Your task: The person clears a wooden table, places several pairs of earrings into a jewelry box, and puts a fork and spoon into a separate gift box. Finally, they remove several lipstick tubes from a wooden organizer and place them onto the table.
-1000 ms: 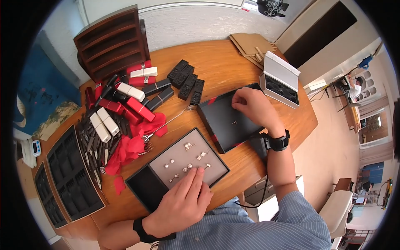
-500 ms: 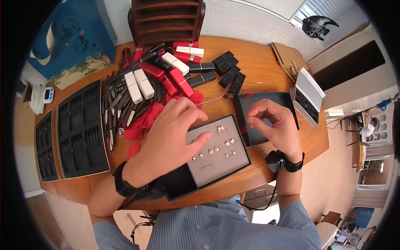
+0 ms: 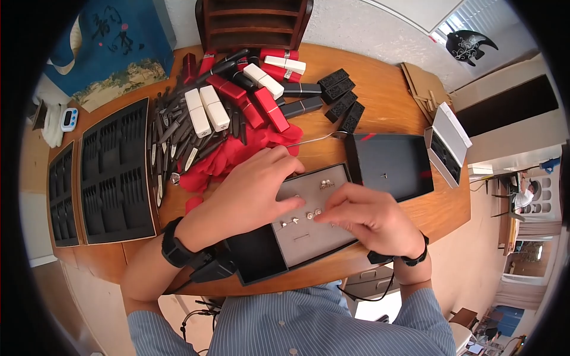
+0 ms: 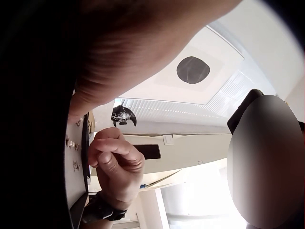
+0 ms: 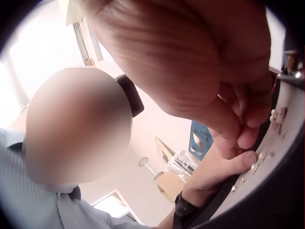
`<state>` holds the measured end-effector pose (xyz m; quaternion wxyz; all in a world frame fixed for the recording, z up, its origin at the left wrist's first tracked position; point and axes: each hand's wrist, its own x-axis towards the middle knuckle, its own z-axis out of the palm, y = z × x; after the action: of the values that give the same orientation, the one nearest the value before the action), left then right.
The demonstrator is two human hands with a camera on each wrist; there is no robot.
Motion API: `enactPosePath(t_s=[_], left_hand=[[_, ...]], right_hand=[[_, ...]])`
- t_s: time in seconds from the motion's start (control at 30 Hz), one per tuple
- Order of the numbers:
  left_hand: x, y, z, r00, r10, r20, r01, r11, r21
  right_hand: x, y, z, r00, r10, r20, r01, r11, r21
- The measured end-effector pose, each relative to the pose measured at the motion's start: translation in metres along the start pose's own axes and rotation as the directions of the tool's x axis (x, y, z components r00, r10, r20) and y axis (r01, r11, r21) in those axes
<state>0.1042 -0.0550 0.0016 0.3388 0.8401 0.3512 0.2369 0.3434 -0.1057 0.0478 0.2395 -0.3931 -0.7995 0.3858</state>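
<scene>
My right hand [image 3: 377,222] is over the grey padded jewellery tray [image 3: 312,249], thumb and fingertips pinched on what looks like a tiny earring, almost wholly hidden by them. Close to those fingertips sits a pair of round earrings [image 3: 313,214]. Farther back on the pad is a cluster of earrings [image 3: 326,184], and toward the left a smaller pair [image 3: 290,223]. My left hand [image 3: 246,190] spans the tray's left edge, its thumb stretched over the pad and its fingers loosely bent. One small earring [image 3: 384,175] lies in the black box [image 3: 404,151] on the right.
Red, white and black lipstick-like tubes [image 3: 205,110] are heaped at the back left with dark cutlery [image 3: 175,133] and red cloth [image 3: 261,145]. Black patterned blocks [image 3: 341,107] stand behind the tray. Left are black slotted trays [image 3: 119,172]; right, an opened white box [image 3: 448,142].
My right hand has come from the black box to above the grey pad. My left hand has lifted off the pad's near side and moved to its left edge. The head view has shifted.
</scene>
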Motion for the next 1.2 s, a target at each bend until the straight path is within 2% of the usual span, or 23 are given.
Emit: enactPosePath(t_s=[0.07,0.13,0.17,0.2,0.27,0.4,0.67,0.9,1.07,1.2], left_hand=[[0.0,-0.001,0.0,1.0,-0.011,0.006,0.011,1.0,-0.001],[0.0,-0.001,0.001,1.0,-0.019,0.012,0.019,1.0,-0.001],[0.0,-0.001,0.002,1.0,-0.019,0.009,0.019,1.0,0.006],[0.0,-0.001,0.002,1.0,-0.018,0.007,0.018,1.0,0.013],[0.0,0.0,0.002,1.0,-0.015,0.003,0.015,1.0,0.017],[0.0,0.0,0.002,1.0,-0.01,-0.001,0.01,1.0,0.025],[-0.001,0.0,0.002,1.0,0.001,-0.009,-0.001,0.999,0.034],[-0.001,-0.001,0.003,1.0,0.004,-0.009,-0.003,0.999,0.032],[-0.001,-0.001,0.002,1.0,0.004,-0.007,-0.004,1.0,0.031],[-0.001,0.0,0.002,1.0,-0.002,0.002,0.002,0.999,0.033]], right_hand=[[0.001,-0.002,0.005,0.999,-0.029,0.046,0.029,1.0,0.01],[0.001,-0.007,0.01,0.995,0.031,0.094,-0.031,0.999,0.006],[-0.001,-0.006,0.013,0.993,0.091,0.072,-0.096,0.993,0.07],[-0.001,-0.004,0.014,0.993,0.093,0.076,-0.098,0.993,0.071],[-0.001,0.0,0.013,0.994,0.022,0.104,-0.018,0.999,-0.037],[0.0,0.0,0.015,0.992,0.059,0.113,-0.055,0.998,-0.031],[0.0,0.002,0.025,0.998,-0.009,0.07,0.011,1.0,-0.029],[0.0,0.001,0.023,0.997,0.022,0.08,-0.02,1.0,-0.022],[-0.002,-0.001,0.026,0.993,0.018,0.116,-0.007,0.996,-0.094],[-0.001,-0.002,0.028,0.997,0.015,0.079,-0.006,0.995,-0.102]])
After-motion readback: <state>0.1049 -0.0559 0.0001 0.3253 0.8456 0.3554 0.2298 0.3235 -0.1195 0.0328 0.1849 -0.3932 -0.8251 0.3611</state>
